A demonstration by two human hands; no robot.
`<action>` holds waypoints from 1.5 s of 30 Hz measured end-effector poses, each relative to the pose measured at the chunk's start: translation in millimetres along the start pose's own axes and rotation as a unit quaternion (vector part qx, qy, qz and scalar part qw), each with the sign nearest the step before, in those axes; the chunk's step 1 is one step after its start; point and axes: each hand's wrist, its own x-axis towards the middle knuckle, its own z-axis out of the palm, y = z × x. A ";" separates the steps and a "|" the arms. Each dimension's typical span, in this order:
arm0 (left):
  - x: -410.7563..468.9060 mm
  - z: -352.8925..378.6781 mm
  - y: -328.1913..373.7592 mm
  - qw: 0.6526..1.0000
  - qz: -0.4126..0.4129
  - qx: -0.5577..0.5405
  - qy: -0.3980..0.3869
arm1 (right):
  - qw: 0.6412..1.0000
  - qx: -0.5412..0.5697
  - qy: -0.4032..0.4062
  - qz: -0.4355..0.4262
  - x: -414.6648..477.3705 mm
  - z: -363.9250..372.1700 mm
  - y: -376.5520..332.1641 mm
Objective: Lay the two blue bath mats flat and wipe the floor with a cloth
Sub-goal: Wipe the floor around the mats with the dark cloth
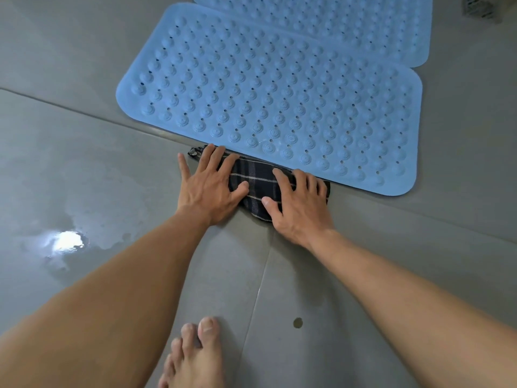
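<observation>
Two blue studded bath mats lie flat on the grey tiled floor: the near mat (268, 99) fills the middle, and the far mat (349, 26) lies behind it, overlapped by the near one's back edge. A dark plaid cloth (257, 186) lies bunched on the floor against the near mat's front edge. My left hand (209, 186) presses flat on the cloth's left part with fingers spread. Over the cloth's right part my right hand (299, 203) presses with straight fingers. Much of the cloth is hidden under both hands.
A shiny wet patch (84, 219) spreads over the floor (419, 233) at the left. My bare foot (195, 357) stands at the bottom centre. A small dark spot (298, 322) marks the tile near it. A floor drain (479, 8) sits at the top right corner.
</observation>
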 end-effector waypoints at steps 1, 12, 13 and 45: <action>0.0 0.2 -5.0 1.000 -0.003 -0.002 0.003 | 1.000 0.005 0.001 -0.002 0.9 0.9 -4.4; 7.0 -4.1 -46.0 1.000 0.001 0.000 0.023 | 1.000 0.019 0.003 -0.023 13.3 -1.0 -32.8; 7.9 -5.4 -53.7 1.000 -0.005 0.004 0.019 | 0.999 0.021 0.003 -0.028 16.7 -0.7 -39.0; 39.9 -56.3 -300.4 0.994 -0.100 0.028 -0.018 | 0.992 0.080 -0.018 -0.093 127.3 19.2 -264.5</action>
